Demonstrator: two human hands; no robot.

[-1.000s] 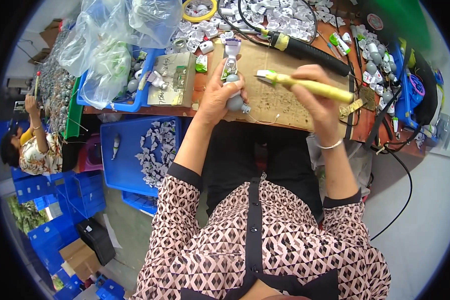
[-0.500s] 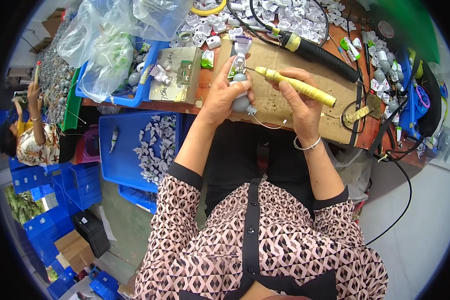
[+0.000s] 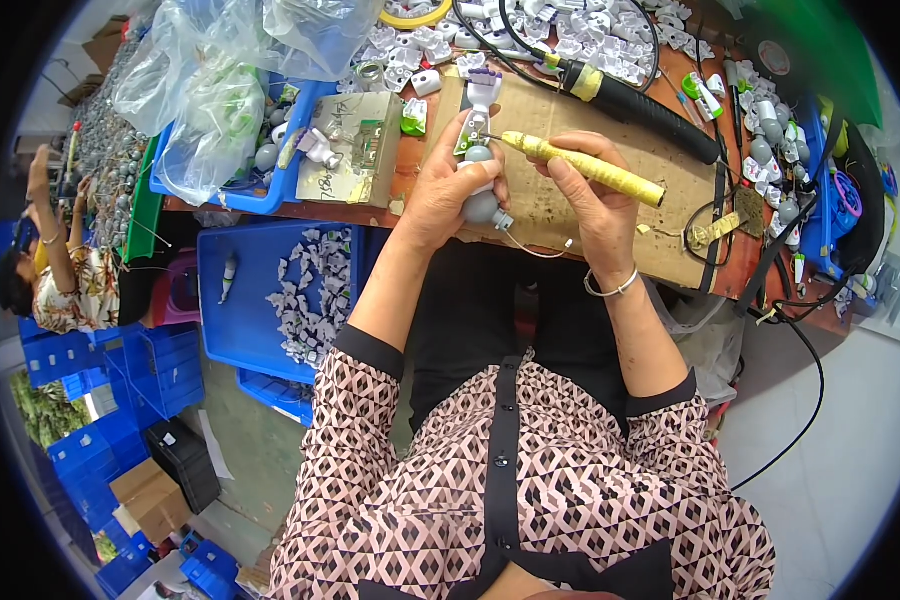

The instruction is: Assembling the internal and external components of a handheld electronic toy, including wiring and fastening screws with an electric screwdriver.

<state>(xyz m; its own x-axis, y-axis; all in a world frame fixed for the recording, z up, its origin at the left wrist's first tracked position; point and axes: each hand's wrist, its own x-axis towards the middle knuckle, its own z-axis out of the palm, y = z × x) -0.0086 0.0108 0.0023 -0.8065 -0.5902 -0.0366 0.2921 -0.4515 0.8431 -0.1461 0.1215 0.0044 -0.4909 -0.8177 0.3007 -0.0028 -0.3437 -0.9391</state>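
My left hand (image 3: 450,190) is closed around a small white-and-grey toy-like assembly (image 3: 481,208), with two rounded grey parts, a purple-edged white top and a green panel. A thin white wire (image 3: 535,250) hangs from its lower end. In my right hand (image 3: 600,205) is a screwdriver (image 3: 610,177) with a yellow-wrapped handle, gripped between thumb and fingers. Its thin tip points left and meets the assembly near the green panel. Whether it sits on a screw is too small to tell.
A cardboard sheet (image 3: 670,225) covers the table under my hands. Behind it lie many white plastic parts (image 3: 600,35) and a black cylindrical tool (image 3: 645,110) with a cable. A box (image 3: 355,180) and blue bin (image 3: 310,100) stand left. Another person (image 3: 75,290) sits far left.
The screwdriver and my right hand have shifted slightly left. My left hand keeps its hold on the assembly. At far left, the other person's arms have moved.
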